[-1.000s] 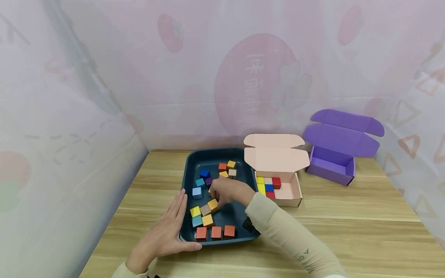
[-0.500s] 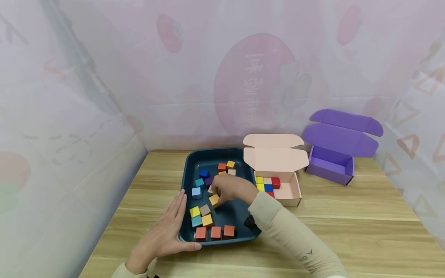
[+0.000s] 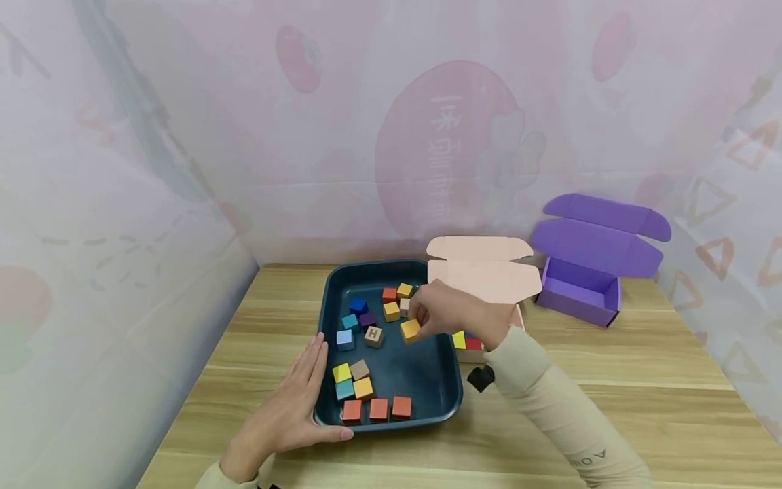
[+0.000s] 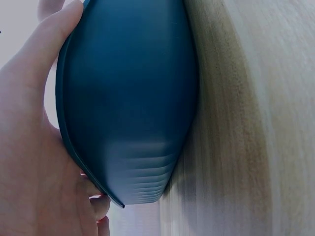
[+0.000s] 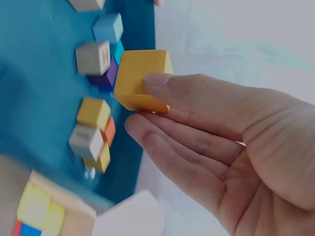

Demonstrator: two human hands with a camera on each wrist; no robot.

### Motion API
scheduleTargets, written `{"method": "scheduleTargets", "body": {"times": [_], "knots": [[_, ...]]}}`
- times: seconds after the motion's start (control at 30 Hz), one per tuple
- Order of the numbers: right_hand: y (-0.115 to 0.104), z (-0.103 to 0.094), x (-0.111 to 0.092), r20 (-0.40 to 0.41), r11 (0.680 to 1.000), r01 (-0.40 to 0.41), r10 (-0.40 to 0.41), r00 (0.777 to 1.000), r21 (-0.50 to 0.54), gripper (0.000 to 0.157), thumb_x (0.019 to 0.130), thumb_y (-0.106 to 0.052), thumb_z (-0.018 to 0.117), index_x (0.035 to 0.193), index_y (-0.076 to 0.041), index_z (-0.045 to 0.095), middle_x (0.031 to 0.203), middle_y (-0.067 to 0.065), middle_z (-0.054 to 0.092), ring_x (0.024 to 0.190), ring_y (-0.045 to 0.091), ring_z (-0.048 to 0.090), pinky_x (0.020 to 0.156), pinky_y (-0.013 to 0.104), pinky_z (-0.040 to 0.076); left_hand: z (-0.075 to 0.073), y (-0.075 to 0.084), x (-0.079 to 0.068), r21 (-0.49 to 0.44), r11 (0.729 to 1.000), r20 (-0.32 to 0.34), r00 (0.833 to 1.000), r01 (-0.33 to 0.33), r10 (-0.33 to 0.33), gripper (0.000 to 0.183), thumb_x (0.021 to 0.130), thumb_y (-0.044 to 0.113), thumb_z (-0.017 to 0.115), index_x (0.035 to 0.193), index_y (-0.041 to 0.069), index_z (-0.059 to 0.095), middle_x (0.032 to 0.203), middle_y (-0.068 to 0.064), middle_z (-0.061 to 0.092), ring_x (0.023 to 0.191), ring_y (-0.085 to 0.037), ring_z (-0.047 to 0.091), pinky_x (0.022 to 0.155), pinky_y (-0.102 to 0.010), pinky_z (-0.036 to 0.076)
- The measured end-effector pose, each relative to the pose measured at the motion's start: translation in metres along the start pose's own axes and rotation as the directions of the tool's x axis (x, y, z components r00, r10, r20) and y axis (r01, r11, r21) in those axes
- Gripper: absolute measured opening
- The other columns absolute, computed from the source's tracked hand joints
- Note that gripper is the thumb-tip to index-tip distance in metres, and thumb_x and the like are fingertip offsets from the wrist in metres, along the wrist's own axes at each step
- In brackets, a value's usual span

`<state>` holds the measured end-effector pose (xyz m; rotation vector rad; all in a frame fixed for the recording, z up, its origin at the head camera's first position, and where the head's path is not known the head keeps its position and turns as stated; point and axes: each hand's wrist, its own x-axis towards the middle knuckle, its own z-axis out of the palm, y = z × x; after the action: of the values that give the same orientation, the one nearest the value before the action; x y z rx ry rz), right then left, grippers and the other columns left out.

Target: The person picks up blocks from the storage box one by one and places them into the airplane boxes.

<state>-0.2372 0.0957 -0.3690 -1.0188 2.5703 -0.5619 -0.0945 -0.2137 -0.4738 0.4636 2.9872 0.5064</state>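
Note:
My right hand (image 3: 449, 309) pinches an orange-yellow wooden cube (image 5: 141, 78) between thumb and fingers, raised over the right part of the dark teal tray (image 3: 449, 401). With straight fingers spread, my left hand (image 3: 284, 407) rests along the tray's near left corner. In the left wrist view its thumb and fingers touch the rim of the tray wall (image 4: 128, 88). Several cubes lie in the tray: a wooden cube marked H (image 3: 374, 337), a light blue cube (image 3: 345, 339), a yellow cube (image 3: 342, 372) and a row of red cubes (image 3: 379, 409) among them.
Right of the tray stands an open pale pink box (image 3: 482, 278) holding yellow, red and blue cubes, partly hidden by my right hand. Farther right is an open purple box (image 3: 577, 299). The wooden table (image 3: 611, 380) meets fabric walls at the back and sides.
My right hand has lifted the orange-yellow cube from beside the brownish cube and carried it right and up, uncovering the cube marked H. My left hand stays at the tray.

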Motion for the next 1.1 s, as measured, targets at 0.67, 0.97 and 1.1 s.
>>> {"method": "scheduleTargets", "body": {"times": [0.67, 0.97, 1.1], "knots": [[0.083, -0.035, -0.081, -0.094, 0.983, -0.160, 0.168, 0.981, 0.088, 0.015, 0.088, -0.007, 0.084, 0.102, -0.006, 0.079, 0.094, 0.003, 0.079, 0.085, 0.015, 0.072, 0.083, 0.036, 0.066, 0.001, 0.001, 0.000, -0.002, 1.000, 0.000, 1.000, 0.000, 0.000, 0.147, 0.068, 0.096, 0.063, 0.171, 0.009, 0.005, 0.180, -0.012, -0.001, 0.165, -0.038, 0.014, 0.128, -0.068, 0.025], [0.109, -0.015, -0.086, -0.099, 0.972, -0.219, 0.227, 0.969, 0.086, 0.017, 0.085, -0.008, 0.087, 0.101, -0.005, 0.079, 0.090, 0.002, 0.077, 0.082, 0.015, 0.069, 0.079, 0.034, 0.064, 0.000, 0.002, 0.001, 0.003, 1.000, -0.009, 1.000, -0.008, 0.008, 0.146, 0.069, 0.096, 0.063, 0.171, 0.007, 0.007, 0.180, -0.014, 0.002, 0.165, -0.039, 0.016, 0.127, -0.068, 0.027], [0.118, -0.006, -0.084, -0.100, 0.966, -0.246, 0.254, 0.962, 0.085, 0.016, 0.085, -0.007, 0.087, 0.099, -0.006, 0.079, 0.089, 0.001, 0.075, 0.082, 0.015, 0.065, 0.077, 0.032, 0.062, 0.001, 0.002, 0.000, 0.005, 1.000, -0.005, 1.000, -0.007, 0.007, 0.145, 0.070, 0.096, 0.062, 0.170, 0.007, 0.008, 0.180, -0.014, 0.002, 0.165, -0.039, 0.017, 0.127, -0.068, 0.027]]}}
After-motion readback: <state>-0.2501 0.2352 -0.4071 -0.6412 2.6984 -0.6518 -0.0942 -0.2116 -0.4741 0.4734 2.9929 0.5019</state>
